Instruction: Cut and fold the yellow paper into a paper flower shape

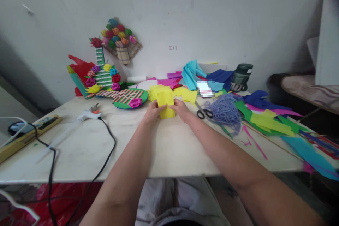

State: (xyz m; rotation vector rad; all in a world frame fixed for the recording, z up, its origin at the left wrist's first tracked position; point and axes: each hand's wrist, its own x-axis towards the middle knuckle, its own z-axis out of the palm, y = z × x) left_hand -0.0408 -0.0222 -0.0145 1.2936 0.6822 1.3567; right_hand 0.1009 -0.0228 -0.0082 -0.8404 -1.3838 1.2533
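Observation:
A rectangular piece of yellow crepe paper point(166, 100) is held up between my two hands above the table. My left hand point(153, 110) pinches its left edge, and my right hand point(180, 108) pinches the right edge, thumbs on the near face. More yellow paper point(186, 94) lies just behind. To the right of my right hand are scissors point(204, 113) with black handles, beside a tangle of purple-blue yarn point(224, 111). Left of my left hand lies a flat green guitar-like shape point(144, 96) with pinkish strips and a magenta paper flower point(135, 102).
A white glue gun point(88, 114) with a black cord lies on the left, near a power strip point(31, 136). A dark bottle point(241, 77), a phone point(205, 89) and coloured paper point(192, 74) stand or lie at the back. A thin stick point(272, 140) crosses the right side.

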